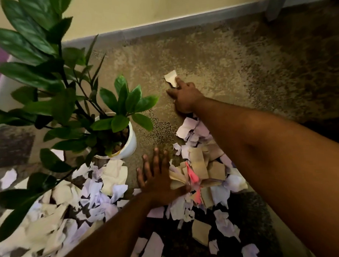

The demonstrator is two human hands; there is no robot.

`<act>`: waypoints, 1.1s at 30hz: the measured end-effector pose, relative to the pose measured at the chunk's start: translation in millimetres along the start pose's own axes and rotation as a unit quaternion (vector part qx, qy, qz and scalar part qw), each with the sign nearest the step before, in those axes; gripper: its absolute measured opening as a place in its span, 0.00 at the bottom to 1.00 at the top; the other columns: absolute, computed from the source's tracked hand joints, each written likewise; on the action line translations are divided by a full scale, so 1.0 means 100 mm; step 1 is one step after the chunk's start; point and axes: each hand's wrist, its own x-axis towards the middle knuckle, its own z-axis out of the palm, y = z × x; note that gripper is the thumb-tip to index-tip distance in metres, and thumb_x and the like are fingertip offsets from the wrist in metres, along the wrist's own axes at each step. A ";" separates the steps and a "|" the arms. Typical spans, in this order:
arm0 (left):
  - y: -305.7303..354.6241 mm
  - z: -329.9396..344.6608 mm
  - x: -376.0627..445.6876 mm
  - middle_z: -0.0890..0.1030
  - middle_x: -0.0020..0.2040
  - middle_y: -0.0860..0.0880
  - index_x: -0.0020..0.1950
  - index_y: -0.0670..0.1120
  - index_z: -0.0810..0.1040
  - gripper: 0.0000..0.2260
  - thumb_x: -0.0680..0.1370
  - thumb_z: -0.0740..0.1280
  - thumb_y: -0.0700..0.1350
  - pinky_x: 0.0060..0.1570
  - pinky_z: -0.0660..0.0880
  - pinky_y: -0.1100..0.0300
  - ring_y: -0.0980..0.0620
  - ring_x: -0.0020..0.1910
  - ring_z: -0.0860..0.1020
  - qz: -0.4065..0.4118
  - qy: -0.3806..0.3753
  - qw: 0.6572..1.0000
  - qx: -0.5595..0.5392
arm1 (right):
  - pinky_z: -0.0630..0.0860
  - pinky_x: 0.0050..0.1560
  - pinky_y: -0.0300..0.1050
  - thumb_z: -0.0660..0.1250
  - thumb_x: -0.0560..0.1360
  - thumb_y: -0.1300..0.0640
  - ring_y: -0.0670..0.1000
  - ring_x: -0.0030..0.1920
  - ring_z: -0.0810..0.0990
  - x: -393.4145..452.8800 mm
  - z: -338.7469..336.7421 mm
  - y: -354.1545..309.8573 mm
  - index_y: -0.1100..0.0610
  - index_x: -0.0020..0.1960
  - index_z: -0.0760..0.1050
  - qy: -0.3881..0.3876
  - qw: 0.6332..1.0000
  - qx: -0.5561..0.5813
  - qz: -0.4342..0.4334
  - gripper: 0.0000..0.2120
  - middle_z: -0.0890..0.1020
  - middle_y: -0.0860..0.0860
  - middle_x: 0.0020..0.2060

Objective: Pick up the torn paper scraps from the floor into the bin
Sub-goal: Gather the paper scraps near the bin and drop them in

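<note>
I see the right hand [185, 98] stretched out, fingertips touching a lone cream scrap [171, 78] on bare carpet [230, 68]; whether it grips, I can't tell. The left hand [157, 178] lies flat, fingers spread, empty, beside the heap of scraps [200, 165]. No writing readable anywhere. A potted plant [115, 134] stands near the carpet's left edge, a skirting board [180, 22] under a yellow wall beyond.

A home: carpet [210, 55], skirting board [180, 22], potted plant [106, 111].
</note>
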 end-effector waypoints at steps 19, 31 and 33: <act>-0.04 0.00 -0.02 0.16 0.68 0.56 0.73 0.59 0.23 0.59 0.59 0.55 0.84 0.69 0.30 0.34 0.41 0.67 0.17 0.021 -0.019 1.000 -0.011 | 0.73 0.45 0.48 0.59 0.81 0.42 0.50 0.45 0.76 -1.60 -0.08 0.24 0.54 0.51 0.80 0.004 0.975 0.074 -0.208 0.18 0.80 0.49 0.44; -0.22 0.02 -0.19 0.40 0.80 0.55 0.79 0.59 0.43 0.46 0.71 0.64 0.72 0.74 0.39 0.37 0.45 0.79 0.38 0.101 0.074 0.988 -0.091 | 0.66 0.71 0.65 0.42 0.72 0.23 0.66 0.73 0.64 -2.11 0.27 0.01 0.43 0.71 0.71 0.020 0.999 0.034 0.028 0.40 0.69 0.56 0.73; -0.28 0.03 -0.24 0.46 0.80 0.54 0.79 0.57 0.47 0.45 0.69 0.62 0.73 0.74 0.50 0.36 0.46 0.79 0.48 0.115 0.119 0.979 -0.123 | 0.70 0.68 0.63 0.44 0.73 0.22 0.64 0.72 0.68 -2.26 0.25 -0.10 0.41 0.71 0.71 0.014 0.999 0.038 -0.009 0.38 0.69 0.55 0.72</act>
